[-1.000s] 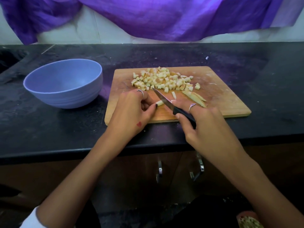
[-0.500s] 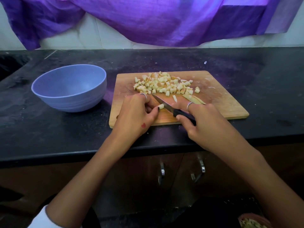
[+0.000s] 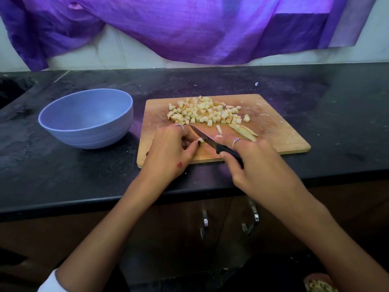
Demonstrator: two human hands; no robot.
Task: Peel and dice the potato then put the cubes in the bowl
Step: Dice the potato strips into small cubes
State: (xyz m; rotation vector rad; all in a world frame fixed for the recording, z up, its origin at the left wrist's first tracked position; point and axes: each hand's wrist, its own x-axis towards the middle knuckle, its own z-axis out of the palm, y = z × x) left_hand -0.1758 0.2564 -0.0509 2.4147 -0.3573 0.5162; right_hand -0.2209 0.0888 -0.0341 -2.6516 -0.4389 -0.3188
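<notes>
A wooden cutting board [image 3: 280,135] lies on the black counter. A heap of potato cubes [image 3: 206,111] covers its far middle, and a few potato strips [image 3: 244,130] lie to the right. My left hand [image 3: 171,150] pinches a small potato piece [image 3: 201,140] against the board. My right hand [image 3: 254,165] grips the black handle of a knife [image 3: 208,140], whose blade crosses that piece. The blue bowl [image 3: 88,119] stands to the left of the board, with nothing visible inside.
A purple cloth [image 3: 189,28] hangs on the wall behind the black counter [image 3: 63,175]. A sink edge shows at the far left. Cabinet handles [image 3: 250,220] sit below the counter's front edge.
The view has shifted slightly, so the bowl and board sit lower and further right in frame. Both hands stay at the board's near edge, with the knife blade working across the small piece.
</notes>
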